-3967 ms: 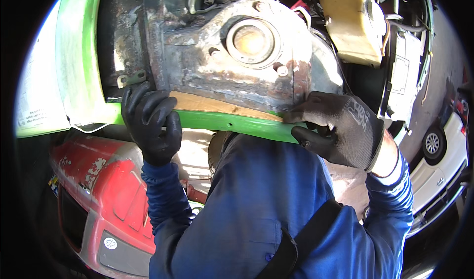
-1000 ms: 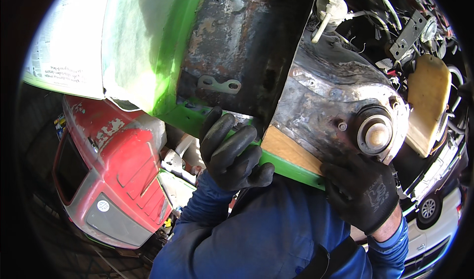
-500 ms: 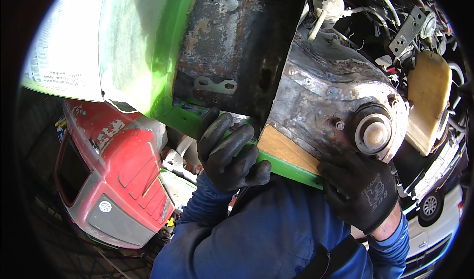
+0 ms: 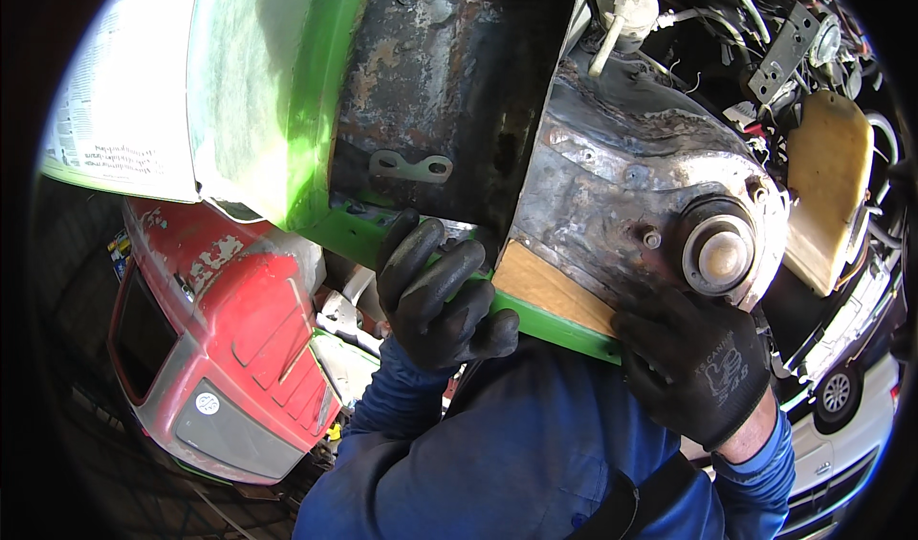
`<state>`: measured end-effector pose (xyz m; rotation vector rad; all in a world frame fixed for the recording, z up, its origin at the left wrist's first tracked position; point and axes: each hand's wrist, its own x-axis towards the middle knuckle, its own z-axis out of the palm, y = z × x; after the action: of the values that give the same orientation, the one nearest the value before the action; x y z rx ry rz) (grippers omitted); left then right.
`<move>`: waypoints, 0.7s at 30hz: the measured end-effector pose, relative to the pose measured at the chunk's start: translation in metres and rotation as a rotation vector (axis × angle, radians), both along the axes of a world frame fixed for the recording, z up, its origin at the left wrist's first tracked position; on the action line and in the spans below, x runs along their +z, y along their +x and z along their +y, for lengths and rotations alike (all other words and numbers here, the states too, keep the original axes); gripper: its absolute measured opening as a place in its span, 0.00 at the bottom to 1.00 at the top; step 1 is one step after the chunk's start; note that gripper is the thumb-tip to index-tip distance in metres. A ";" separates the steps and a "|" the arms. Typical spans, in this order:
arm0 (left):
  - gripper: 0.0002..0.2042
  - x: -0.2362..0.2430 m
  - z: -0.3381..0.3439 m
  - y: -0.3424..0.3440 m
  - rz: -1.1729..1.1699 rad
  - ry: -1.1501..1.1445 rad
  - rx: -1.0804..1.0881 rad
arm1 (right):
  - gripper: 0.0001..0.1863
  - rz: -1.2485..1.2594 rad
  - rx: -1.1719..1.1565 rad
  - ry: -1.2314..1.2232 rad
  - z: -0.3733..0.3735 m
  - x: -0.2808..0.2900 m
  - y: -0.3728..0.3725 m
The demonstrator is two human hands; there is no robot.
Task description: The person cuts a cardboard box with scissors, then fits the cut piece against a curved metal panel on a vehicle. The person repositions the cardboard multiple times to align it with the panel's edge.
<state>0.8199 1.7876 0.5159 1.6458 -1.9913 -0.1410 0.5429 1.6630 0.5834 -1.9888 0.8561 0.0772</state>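
Note:
My left hand [image 4: 435,296], in a dark work glove, is turned up beside the green painted edge strip [image 4: 359,236]. Its fingers are loosely bent and spaced apart, and I see nothing in them. My right hand [image 4: 696,366], gloved too, shows its back. Its closed fingers press at the right end of a flat tan sheet [image 4: 553,287], where the sheet meets the green strip. The fingertips are partly hidden, so what they hold is not plain. Above the right hand rises a bare, stained metal inner panel [image 4: 622,177] with a round mount [image 4: 724,253].
A rusty dark recess with a two-holed bracket [image 4: 411,166] lies above my left hand. Newsprint [image 4: 124,100] covers the green bodywork at left. A worn red vehicle body [image 4: 249,311] stands lower left, a white car [image 4: 841,454] lower right. Hoses and a yellowed plastic tank [image 4: 830,191] are upper right.
The bodywork and both hands sit slightly further left in the picture, as if the view shifted. Both hands keep nearly the same pose and place against the car.

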 end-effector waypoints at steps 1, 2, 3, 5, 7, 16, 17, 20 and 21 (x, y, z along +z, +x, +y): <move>0.16 0.000 0.000 0.000 0.000 -0.001 -0.001 | 0.16 0.007 -0.001 0.004 0.000 0.001 0.000; 0.16 0.000 0.000 0.000 0.000 -0.002 -0.002 | 0.16 0.015 -0.006 0.014 0.000 0.001 0.000; 0.16 0.000 0.000 0.001 -0.003 -0.002 0.000 | 0.15 0.015 0.001 0.009 0.000 0.001 0.000; 0.16 0.000 0.000 0.000 0.001 0.003 0.001 | 0.15 0.016 0.005 0.012 0.001 0.001 0.000; 0.16 -0.001 0.000 0.000 0.002 0.004 0.001 | 0.15 -0.005 -0.010 -0.004 0.001 0.000 0.000; 0.15 0.001 0.000 0.001 0.010 0.014 -0.003 | 0.15 0.006 -0.009 -0.003 0.002 0.000 0.000; 0.15 0.001 0.000 0.001 0.006 0.012 -0.005 | 0.15 0.003 -0.014 -0.001 0.002 0.000 0.000; 0.15 0.000 0.000 0.001 0.005 0.004 -0.006 | 0.15 -0.002 -0.021 -0.003 0.002 0.000 0.001; 0.15 0.000 0.000 0.002 0.004 0.001 -0.005 | 0.15 0.008 -0.015 -0.003 0.002 0.000 0.001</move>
<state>0.8215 1.7875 0.5158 1.6406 -1.9927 -0.1474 0.5437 1.6653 0.5833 -1.9853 0.8766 0.0751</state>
